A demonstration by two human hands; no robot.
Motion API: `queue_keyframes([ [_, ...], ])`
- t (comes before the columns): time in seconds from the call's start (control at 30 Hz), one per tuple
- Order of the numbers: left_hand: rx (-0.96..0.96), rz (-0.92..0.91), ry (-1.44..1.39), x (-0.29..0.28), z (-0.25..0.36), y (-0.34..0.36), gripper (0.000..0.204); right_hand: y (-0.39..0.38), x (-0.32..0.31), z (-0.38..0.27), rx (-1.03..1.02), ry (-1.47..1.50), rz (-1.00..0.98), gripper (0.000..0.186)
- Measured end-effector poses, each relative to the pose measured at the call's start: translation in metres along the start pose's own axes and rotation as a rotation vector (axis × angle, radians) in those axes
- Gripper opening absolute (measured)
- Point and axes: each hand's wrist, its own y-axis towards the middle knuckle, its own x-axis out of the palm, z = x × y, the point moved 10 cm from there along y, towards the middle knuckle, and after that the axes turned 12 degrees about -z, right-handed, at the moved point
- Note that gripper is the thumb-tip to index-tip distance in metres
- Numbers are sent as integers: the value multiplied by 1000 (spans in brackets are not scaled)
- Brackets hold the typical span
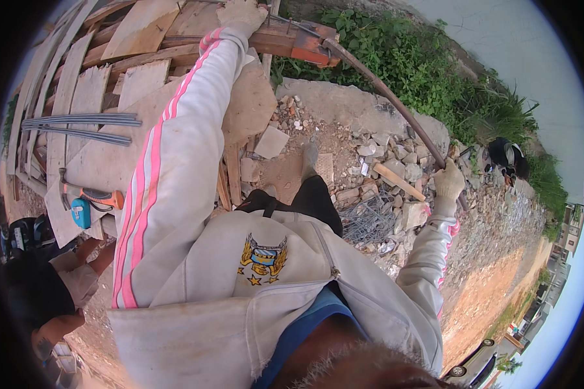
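My right hand [449, 181], in a pale work glove, is wrapped round the lower end of a long rusty metal pipe [396, 100]. The pipe slants up to the left, its far end at the orange metal end piece [315, 48] of a wooden beam [272, 43]. At the top edge, my gloved left hand [242, 14] is closed over a thin steel rod [292, 24] lying along the beam. The rod runs toward the pipe's far end; how they meet is too small to make out. The left fingertips are partly hidden.
On the boards [146, 81] at left lie several steel rods [84, 120], a hammer [94, 193] and a teal tape measure [80, 212]. Rubble [402, 159], a loose wood strip [399, 181] and tangled wire [368, 220] cover the ground at right. Another person [39, 292] is at lower left.
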Motion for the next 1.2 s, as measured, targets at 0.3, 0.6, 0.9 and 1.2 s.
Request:
queue_keyframes([
  [0.3, -73, -50, 201, 19, -9, 14, 46, 47, 20, 13, -144, -25, -42, 22],
  [0.6, -92, -111, 222, 22, -10, 15, 43, 29, 27, 10, -213, 44, 2, 12],
  [0.9, -34, -6, 204, 29, -16, 24, 47, 18, 44, 123, -133, 115, -203, 20],
  [1.2, 45, -17, 164, 19, -8, 15, 53, -123, 29, 98, 124, -5, -123, 16],
])
